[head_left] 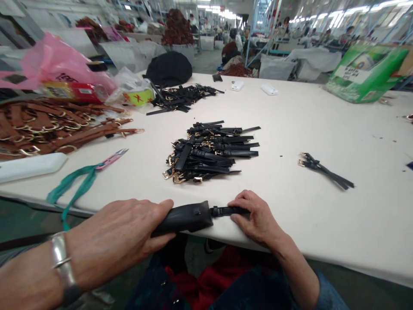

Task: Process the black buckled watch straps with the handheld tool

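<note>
At the table's near edge my left hand is wrapped round a black tool with a thick handle. A black strap sticks out of the tool's right end, and my right hand pinches that strap against the white table. A silver bracelet sits on my left wrist. Just beyond my hands lies a pile of black straps with gold buckles. A few more black straps lie apart at the right.
Brown straps with gold rings are heaped at the left, beside pink thread snips on a green ribbon and a white case. Another black strap pile, a pink bag and a green box stand farther back.
</note>
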Tool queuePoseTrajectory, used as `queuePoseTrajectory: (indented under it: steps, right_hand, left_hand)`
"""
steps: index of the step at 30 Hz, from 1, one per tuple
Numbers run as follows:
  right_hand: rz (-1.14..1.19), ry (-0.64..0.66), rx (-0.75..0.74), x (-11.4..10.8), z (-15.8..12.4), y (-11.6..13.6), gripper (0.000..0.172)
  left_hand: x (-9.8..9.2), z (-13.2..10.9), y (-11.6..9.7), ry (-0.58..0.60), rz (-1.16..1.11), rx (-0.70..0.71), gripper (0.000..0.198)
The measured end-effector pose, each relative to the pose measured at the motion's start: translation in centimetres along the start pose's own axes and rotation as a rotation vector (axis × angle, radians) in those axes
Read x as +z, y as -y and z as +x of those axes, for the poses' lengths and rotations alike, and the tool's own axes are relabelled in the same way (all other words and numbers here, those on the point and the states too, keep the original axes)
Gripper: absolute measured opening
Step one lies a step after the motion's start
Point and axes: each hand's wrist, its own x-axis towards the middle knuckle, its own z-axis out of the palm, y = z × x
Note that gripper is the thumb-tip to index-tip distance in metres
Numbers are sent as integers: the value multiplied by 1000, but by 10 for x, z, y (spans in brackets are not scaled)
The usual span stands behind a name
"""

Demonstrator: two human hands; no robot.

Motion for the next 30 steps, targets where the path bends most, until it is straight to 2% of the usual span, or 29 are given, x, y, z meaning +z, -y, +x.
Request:
queuePoseTrajectory:
  steps: [3,8,13,15,24,30]
  right_hand:
    - [-4,-14,6,2,0,-1,26]
    - [-14,-9,2,2,-1,0,25]
    - [-7,-10,-5,1,0,0,26]
    - [1,-10,-8,1,0,-1,25]
    - [-8,6,-51,-3,0,1,32]
    - [-40,3,-33,-1,0,3,23]
  left_hand:
    - [-4,-5,2,20,-34,-10,31]
    - [-17,-10,-10,46,-90,-70,26]
    - [-11,1,-26,-8,-112,65,24]
    - [-6,5,-28,-22,-77,79,25]
    - [11,-9,-11,-7,-91,19,24]
    - [18,-17,-1,27,-88,-97,32]
